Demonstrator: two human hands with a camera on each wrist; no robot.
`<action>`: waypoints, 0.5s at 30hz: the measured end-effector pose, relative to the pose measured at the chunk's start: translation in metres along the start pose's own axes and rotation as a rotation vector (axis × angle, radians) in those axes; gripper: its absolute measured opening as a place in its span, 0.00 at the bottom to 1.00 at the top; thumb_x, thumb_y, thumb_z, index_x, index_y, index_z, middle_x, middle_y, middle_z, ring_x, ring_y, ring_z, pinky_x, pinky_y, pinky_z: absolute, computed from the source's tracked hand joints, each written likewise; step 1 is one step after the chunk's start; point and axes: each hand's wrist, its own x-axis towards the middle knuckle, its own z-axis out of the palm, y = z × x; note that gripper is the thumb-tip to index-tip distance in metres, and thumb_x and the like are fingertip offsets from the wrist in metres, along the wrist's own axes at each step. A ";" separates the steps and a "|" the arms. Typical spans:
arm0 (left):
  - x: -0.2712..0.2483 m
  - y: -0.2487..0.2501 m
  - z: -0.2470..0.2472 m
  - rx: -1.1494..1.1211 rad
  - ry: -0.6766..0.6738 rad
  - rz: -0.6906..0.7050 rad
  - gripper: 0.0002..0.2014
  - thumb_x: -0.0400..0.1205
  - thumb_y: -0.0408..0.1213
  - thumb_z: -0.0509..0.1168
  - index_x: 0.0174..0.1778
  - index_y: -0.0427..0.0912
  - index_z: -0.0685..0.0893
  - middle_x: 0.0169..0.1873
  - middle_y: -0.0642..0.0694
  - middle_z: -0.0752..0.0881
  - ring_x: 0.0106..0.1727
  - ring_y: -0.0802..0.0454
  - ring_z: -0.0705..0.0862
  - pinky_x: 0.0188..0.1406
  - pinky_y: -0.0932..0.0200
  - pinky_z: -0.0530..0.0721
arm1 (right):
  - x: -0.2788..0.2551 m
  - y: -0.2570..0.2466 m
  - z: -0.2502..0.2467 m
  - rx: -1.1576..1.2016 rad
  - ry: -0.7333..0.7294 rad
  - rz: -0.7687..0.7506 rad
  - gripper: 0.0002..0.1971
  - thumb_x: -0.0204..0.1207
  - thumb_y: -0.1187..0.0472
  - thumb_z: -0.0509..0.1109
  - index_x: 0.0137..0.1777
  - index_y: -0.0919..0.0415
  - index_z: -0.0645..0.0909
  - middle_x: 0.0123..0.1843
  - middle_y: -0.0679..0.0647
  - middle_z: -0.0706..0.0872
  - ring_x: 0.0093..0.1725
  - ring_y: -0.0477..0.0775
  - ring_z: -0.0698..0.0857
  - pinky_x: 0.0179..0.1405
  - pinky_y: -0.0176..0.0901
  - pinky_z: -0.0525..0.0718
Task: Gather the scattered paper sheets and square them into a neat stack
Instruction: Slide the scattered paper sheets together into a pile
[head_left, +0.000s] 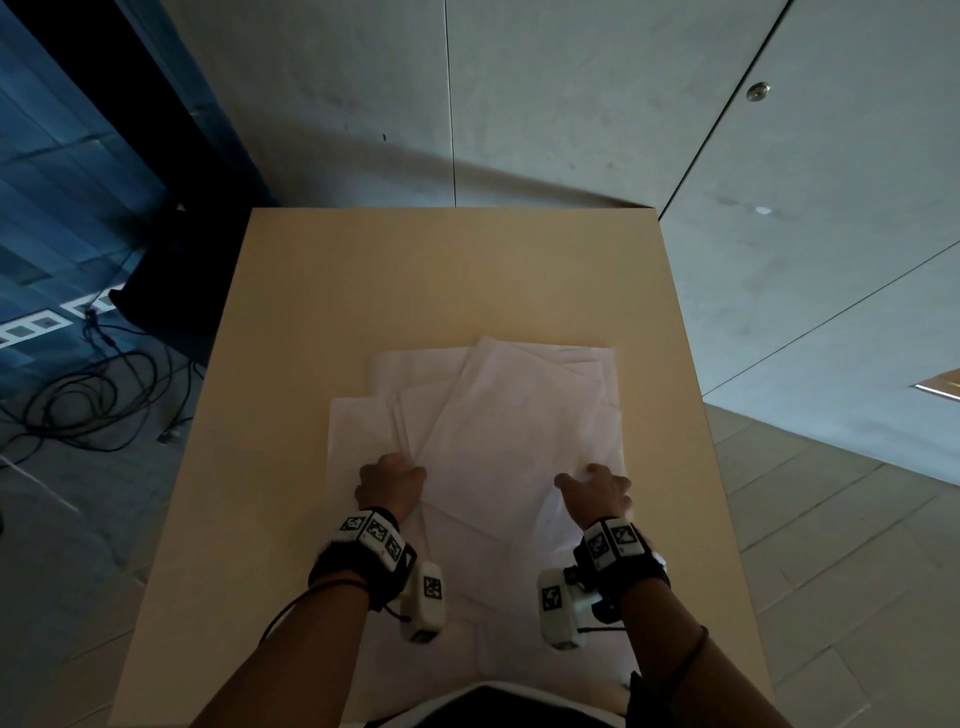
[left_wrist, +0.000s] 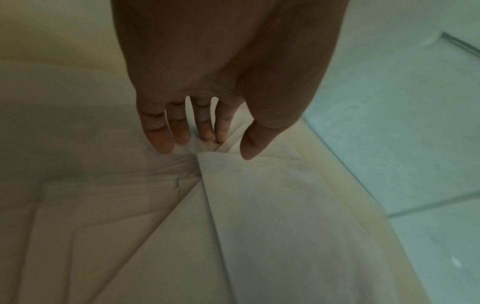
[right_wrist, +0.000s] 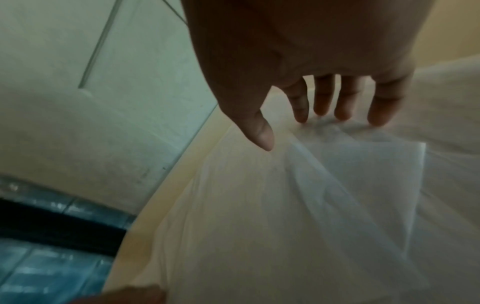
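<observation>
The paper sheets run under both forearms, their near edges hidden. The desk is cut off at the bottom. The right wrist view is motion-blurred.

Paper sheets: thin white paper, matt, faintly creased; in the right wrist view one sheet looks slightly translucent. Table: pale tan top, smooth, matt, laminate or wood not determinable. Wall panels: grey, matt, concrete-like, lightly mottled. Wrist bands: black, cloth-like, carrying white, hard-looking blocks with black printed markers. Floor: grey matt tiles. Cables: black, smooth sheathing.
</observation>
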 end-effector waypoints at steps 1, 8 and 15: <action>-0.002 0.002 0.001 0.093 0.044 0.024 0.31 0.76 0.54 0.62 0.73 0.43 0.75 0.75 0.37 0.71 0.73 0.35 0.71 0.71 0.50 0.70 | -0.001 0.000 0.002 -0.025 0.035 -0.017 0.34 0.75 0.51 0.69 0.79 0.58 0.65 0.78 0.59 0.61 0.76 0.67 0.62 0.72 0.60 0.68; -0.019 -0.002 0.026 0.325 -0.010 0.070 0.45 0.79 0.67 0.52 0.85 0.47 0.40 0.84 0.48 0.34 0.84 0.35 0.36 0.82 0.36 0.47 | -0.004 0.016 0.019 -0.255 0.057 -0.143 0.44 0.80 0.42 0.61 0.86 0.60 0.42 0.88 0.55 0.42 0.87 0.61 0.43 0.82 0.66 0.55; -0.012 -0.004 0.020 0.269 0.056 0.118 0.44 0.80 0.63 0.55 0.85 0.45 0.46 0.86 0.47 0.43 0.85 0.35 0.45 0.83 0.42 0.51 | -0.010 0.013 0.025 -0.237 0.001 -0.213 0.41 0.81 0.40 0.56 0.86 0.56 0.42 0.88 0.55 0.39 0.87 0.59 0.42 0.84 0.65 0.48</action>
